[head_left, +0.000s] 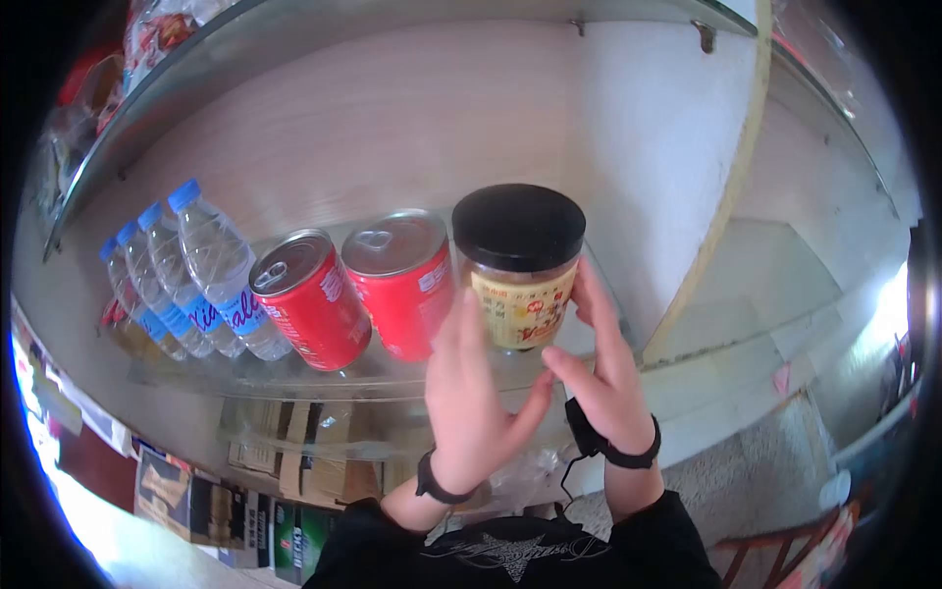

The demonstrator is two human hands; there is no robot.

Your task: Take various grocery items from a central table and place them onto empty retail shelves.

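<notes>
A jar with a black lid (518,228) and a cream label (522,304) stands upright on a glass shelf. My left hand (476,393) is at its lower left, slightly blurred, with fingers extended and thumb apart. Along the jar's right side lie the straight fingers of my right hand (608,378), whose thumb points in below the label. Neither hand is wrapped round the jar. Left of the jar stand two red cans with pull tabs, the nearer one (402,294) partly behind my left fingertips and the other (319,309) beside it.
Several water bottles (221,265) with blue caps line up at the shelf's left. A white upright divider (677,147) rises at the right. Below the glass front edge (392,388) are cardboard boxes (324,452) and a green box (299,538).
</notes>
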